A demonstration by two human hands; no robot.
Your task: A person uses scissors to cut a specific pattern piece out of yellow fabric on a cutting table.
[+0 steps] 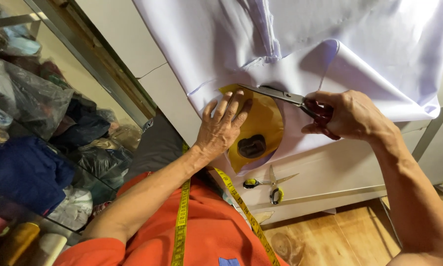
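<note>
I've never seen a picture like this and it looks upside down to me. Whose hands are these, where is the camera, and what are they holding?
The camera sits on a person's head, looking down at their own two bare hands. The left hand presses flat on a yellow pattern lying on pale cloth spread over a white table. The right hand holds big scissors, blades at the pattern's edge. Smaller scissors lie near the table's edge. A yellow measuring tape hangs over the person's orange shirt.
</note>
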